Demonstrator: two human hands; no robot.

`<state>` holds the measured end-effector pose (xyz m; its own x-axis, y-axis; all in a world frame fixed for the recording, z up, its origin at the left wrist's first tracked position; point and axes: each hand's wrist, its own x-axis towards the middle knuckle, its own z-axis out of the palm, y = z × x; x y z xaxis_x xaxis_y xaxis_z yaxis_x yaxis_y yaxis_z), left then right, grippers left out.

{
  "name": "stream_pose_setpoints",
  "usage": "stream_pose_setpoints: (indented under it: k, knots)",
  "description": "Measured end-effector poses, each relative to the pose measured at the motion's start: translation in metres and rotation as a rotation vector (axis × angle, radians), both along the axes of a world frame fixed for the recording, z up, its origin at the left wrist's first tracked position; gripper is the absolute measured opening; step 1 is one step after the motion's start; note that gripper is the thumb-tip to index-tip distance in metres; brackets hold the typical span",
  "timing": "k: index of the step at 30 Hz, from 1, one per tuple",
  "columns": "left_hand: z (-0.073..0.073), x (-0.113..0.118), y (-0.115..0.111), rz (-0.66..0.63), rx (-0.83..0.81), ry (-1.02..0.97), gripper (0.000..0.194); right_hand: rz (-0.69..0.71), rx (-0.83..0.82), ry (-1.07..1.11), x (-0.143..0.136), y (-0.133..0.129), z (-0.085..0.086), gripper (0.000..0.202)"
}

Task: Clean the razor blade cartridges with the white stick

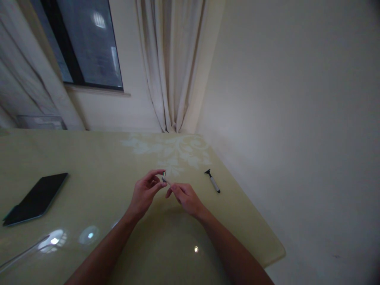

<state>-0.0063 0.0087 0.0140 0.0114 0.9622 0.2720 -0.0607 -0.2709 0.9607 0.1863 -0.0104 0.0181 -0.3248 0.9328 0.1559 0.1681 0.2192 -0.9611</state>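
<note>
Over the middle of the pale green table [118, 158], my left hand [145, 190] pinches a small dark piece [164, 174] with a coloured spot between thumb and fingertips; what it is cannot be made out. My right hand [185, 196] is closed on a thin light stick [168, 181], whose far end meets or nearly meets the small piece. To the right of my hands lies a razor [213, 184] with a grey handle and a black head.
A black tablet-like slab [38, 198] lies on the table at the left. A thin cable [23, 253] is at the lower left. Behind the table are curtains [169, 59] and a window [89, 43]; a wall [291, 138] runs along the right.
</note>
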Motion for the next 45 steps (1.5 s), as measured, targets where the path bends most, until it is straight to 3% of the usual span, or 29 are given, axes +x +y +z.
stream_pose_setpoints:
  k: [13, 19, 32, 45]
  knots:
    - [0.0061, -0.0013, -0.0025, 0.02, -0.023, -0.023, 0.042, -0.015, -0.013, -0.027, -0.0004, -0.0008, 0.0017, 0.066]
    - [0.0038, -0.0022, -0.0014, 0.009, -0.016, -0.012, 0.041, 0.019, -0.018, -0.003, -0.0007, -0.0019, 0.0014, 0.064]
    - [0.0028, 0.0, -0.0037, -0.008, -0.03, -0.006, 0.041, -0.099, 0.051, -0.042, 0.0015, 0.0048, 0.0029, 0.062]
    - [0.0023, -0.0017, -0.0028, -0.015, -0.048, -0.003, 0.041, -0.068, 0.072, -0.066, 0.0027, 0.005, 0.0035, 0.061]
